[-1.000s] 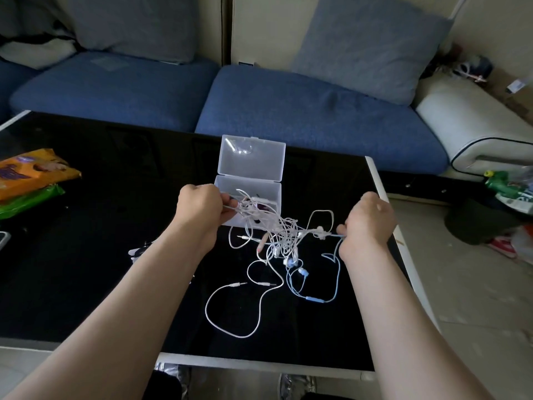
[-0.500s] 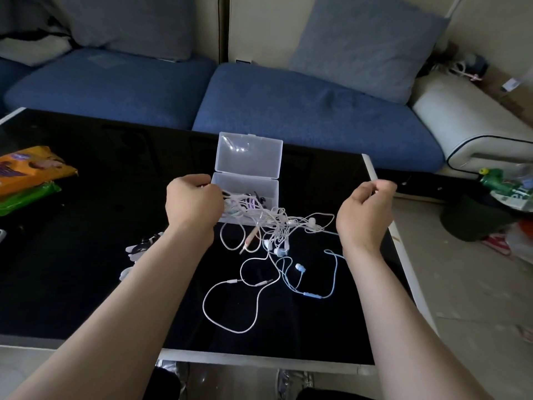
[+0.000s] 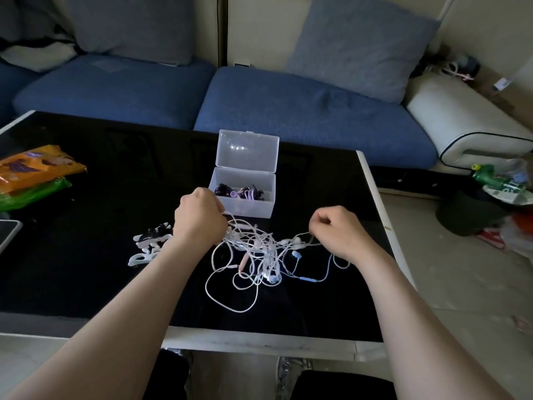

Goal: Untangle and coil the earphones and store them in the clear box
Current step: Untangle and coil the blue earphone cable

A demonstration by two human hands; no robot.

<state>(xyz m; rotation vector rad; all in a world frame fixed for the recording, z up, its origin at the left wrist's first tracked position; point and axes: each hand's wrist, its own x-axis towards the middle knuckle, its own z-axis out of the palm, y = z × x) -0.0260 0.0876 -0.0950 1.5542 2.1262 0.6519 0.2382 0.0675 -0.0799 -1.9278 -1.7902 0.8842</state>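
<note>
While the knotted bundle of thin white earphone cables (image 3: 256, 249) lies on the glossy black glass table (image 3: 86, 255), just in front of the open clear plastic box (image 3: 243, 197), pulling the 2 sides apart calls for care rather than force. Left hand (image 3: 199, 222) closed around a bunch of strands at the tangle's left edge; right hand (image 3: 337, 232) pinched tight on a single strand at its right edge, with the cord running slack-to-taut between. Best done by keeping the knot low over the table, drawing outward only until resistance shows, then easing off and feeding 1 free end back through its loop. Worth picking the pale blue earphone cord (image 3: 310, 278) first, since most of it trails clear toward the right and looks least caught. Hard tugging likely to cinch the core tighter or strain the thin wire at the buds. Box lid hinged upright at the back, with dark and purple items (image 3: 240, 193) already inside, so room remains only for compact coils. White-and-black clips (image 3: 150, 241) beside the left forearm, and orange and green snack packets (image 3: 31, 174) well apart at the far left, both clear of the work. Untangling barely begun by the look of it; no coil formed yet.
</note>
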